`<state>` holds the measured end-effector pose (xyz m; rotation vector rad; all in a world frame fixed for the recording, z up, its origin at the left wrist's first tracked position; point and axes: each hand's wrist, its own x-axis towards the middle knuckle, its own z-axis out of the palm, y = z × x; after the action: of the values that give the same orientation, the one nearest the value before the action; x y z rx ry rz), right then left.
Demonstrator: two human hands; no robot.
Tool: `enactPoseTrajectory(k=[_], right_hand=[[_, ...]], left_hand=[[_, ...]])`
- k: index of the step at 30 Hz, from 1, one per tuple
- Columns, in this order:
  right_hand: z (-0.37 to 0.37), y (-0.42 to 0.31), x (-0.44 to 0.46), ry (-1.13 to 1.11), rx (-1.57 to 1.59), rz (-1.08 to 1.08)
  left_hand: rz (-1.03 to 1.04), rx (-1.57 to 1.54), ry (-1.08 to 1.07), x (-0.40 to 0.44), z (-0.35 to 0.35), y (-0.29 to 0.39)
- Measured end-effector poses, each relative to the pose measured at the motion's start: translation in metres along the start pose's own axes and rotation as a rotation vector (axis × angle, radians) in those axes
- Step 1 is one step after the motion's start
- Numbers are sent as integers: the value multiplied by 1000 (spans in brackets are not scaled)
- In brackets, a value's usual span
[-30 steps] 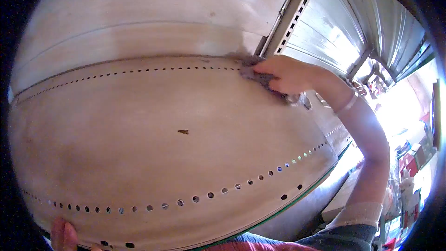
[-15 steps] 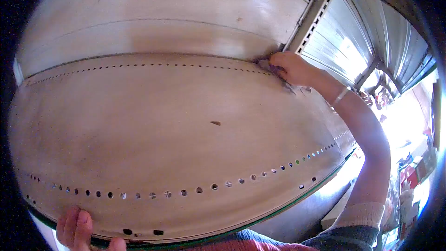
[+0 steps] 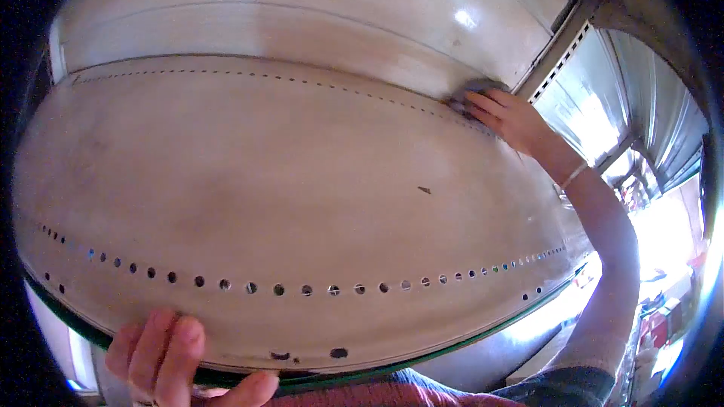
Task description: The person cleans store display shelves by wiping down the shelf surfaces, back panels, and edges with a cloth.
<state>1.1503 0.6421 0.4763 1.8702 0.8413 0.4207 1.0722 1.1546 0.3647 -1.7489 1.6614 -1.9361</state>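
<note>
A beige metal shelf [image 3: 317, 151] with rows of punched holes and a green front edge fills most of the view. My left hand [image 3: 170, 362] grips its front edge at the lower left, fingers on top and thumb lower down. At the back right corner, my right hand [image 3: 513, 117] presses a dark grey cloth [image 3: 475, 94] where the shelf meets the back panel. The fingers are closed over the cloth, hiding part of it. A small dark mark [image 3: 424, 190] shows on the shelf's surface.
The pale back panel [image 3: 302, 19] rises behind the shelf. A slotted upright [image 3: 562, 56] stands by my right hand, with shiny metal panels [image 3: 596, 98] beyond. Assorted items, some red [image 3: 660, 324], sit at the far right, beside bright light.
My right hand and the cloth now show more clearly at the corner, turned a little. My left hand is further into view on the front edge. The whole view has shifted.
</note>
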Motion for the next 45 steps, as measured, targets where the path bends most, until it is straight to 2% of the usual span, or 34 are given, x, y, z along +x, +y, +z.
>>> enactPoseTrajectory(k=[2, 4, 7, 8, 10, 13, 15, 16, 17, 18, 20, 21, 23, 24, 26, 29, 32, 36, 38, 40, 44, 45], right_hand=[[0, 8, 0, 32, 2, -5], [-20, -1, 46, 109, 91, 7], [-58, -7, 155, 290, 72, -103], [-59, -8, 193, 527, 68, -143], [-95, -15, 242, 373, 92, -113], [-77, -6, 229, 483, 38, -208], [-58, -7, 168, 291, 192, -51], [-44, -6, 128, 272, 50, -53], [-35, -3, 90, 124, 30, -40], [-15, -2, 51, -5, 87, 90], [-13, 6, 40, -48, 90, 134], [-31, 7, 58, 37, 48, 49], [-58, 0, 114, 257, 22, -67], [-60, 1, 153, 294, 1, -129], [-77, -7, 239, 511, -37, -231], [-117, -19, 321, 476, -6, -143], [-97, -11, 281, 512, 50, -176], [-38, 2, 109, 168, 17, -86], [-33, 1, 56, -96, 15, 54], [-33, 1, 45, -121, -13, 131], [-63, -7, 173, 297, 3, -88], [-79, -11, 219, 478, 10, -170]], left_hand=[[-52, -4, -61, 5, -5, 3], [-125, -2, -132, 8, -13, 10], [-176, 31, -89, 7, -9, 15], [-189, 32, -76, 8, -7, 16], [-241, 15, -59, 9, -4, 21], [-274, 2, -162, 10, -18, 22], [-245, -7, -192, 7, -23, 20], [-204, -5, -163, 5, -19, 14], [-161, 2, -130, 1, -17, 12], [-212, 8, -106, -3, -15, 19], [-315, 35, -59, -5, -7, 35], [-239, 7, -142, 4, -15, 18], [-68, 32, -149, -8, -16, 5], [-143, 35, -112, -5, -12, 11], [-291, 34, -36, 2, -6, 23], [-388, -13, -146, 9, -17, 28], [-396, -19, -144, 7, -18, 28], [-400, 17, -76, 4, -11, 30], [-396, 37, -61, 3, -13, 29], [-392, 65, -60, 3, -12, 30], [-346, 98, -74, 1, -12, 28], [-356, 74, -78, 0, -13, 27]])
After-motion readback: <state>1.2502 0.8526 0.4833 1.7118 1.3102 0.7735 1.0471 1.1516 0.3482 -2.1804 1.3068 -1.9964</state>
